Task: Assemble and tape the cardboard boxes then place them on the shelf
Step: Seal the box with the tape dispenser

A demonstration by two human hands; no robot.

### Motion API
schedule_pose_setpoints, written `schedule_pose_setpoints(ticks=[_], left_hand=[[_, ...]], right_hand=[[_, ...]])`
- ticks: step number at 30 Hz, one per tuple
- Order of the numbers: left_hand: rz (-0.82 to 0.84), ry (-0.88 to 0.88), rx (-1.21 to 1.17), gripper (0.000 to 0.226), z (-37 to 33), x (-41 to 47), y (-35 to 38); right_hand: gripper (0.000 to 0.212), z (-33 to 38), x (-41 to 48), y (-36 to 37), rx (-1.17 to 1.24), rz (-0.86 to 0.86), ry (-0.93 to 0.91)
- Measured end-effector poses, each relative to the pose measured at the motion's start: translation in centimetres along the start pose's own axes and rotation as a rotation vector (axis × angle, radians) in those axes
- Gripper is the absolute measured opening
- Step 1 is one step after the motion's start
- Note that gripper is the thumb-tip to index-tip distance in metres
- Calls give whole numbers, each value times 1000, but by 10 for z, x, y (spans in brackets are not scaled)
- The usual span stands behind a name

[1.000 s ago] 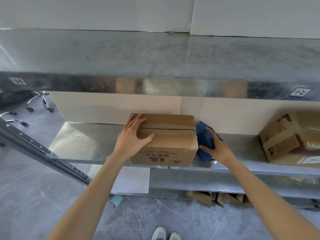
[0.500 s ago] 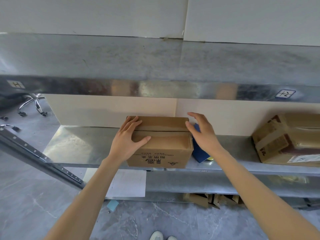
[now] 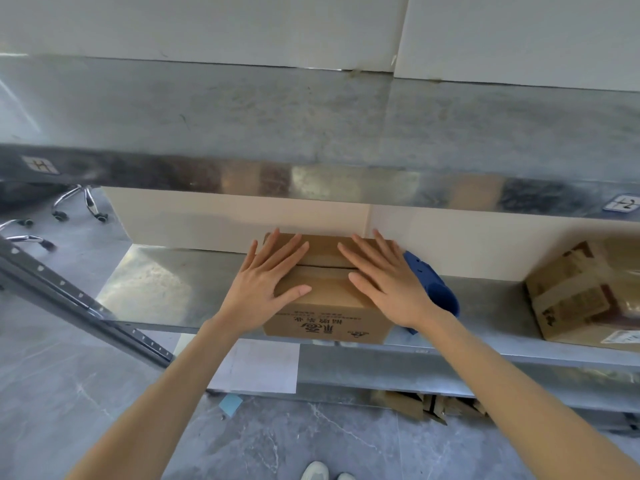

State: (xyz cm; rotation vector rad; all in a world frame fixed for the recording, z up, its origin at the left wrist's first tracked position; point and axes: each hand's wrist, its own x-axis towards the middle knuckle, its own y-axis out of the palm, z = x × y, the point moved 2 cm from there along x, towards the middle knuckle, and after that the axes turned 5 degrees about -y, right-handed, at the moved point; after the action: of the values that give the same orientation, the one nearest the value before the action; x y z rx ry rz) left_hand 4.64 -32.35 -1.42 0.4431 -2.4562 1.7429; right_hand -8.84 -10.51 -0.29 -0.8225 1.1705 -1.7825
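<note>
box [image 3: 329, 296] front: upside-down Chinese print, unreadable | shelf label [image 3: 40, 165]: mark unclear

Closed brown cardboard box [image 3: 327, 308] upright on the metal shelf [image 3: 166, 282], against its back wall.

Storage or packing room: galvanised steel shelving [image 3: 162, 282] carrying bay labels [image 3: 625, 203], a taped cardboard carton [image 3: 575, 292] on the shelf, flattened cardboard [image 3: 408, 405] beneath, grey stone-tile floor [image 3: 69, 393].

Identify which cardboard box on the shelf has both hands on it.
The plain centre box, under left hand and right hand; the labelled box far right sits untouched.
</note>
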Motion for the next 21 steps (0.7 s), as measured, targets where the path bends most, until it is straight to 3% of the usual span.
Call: schedule_pose_setpoints(ticks=[4,12,17,21], left_hand=[[56,79,47,64,0,1,-2],[110,-14,72,67,-4,1,-4],[55,-245,-107,77,-4,2,0],[-18,-324,-433,71,-1,4,6]], right_hand=[[56,1,2,-2,-131,124,-151],[65,-1,4,-2,-204,162,-90],[72,-3,3,3,60,18,123],[62,-5,-1,6,485,-187,213]])
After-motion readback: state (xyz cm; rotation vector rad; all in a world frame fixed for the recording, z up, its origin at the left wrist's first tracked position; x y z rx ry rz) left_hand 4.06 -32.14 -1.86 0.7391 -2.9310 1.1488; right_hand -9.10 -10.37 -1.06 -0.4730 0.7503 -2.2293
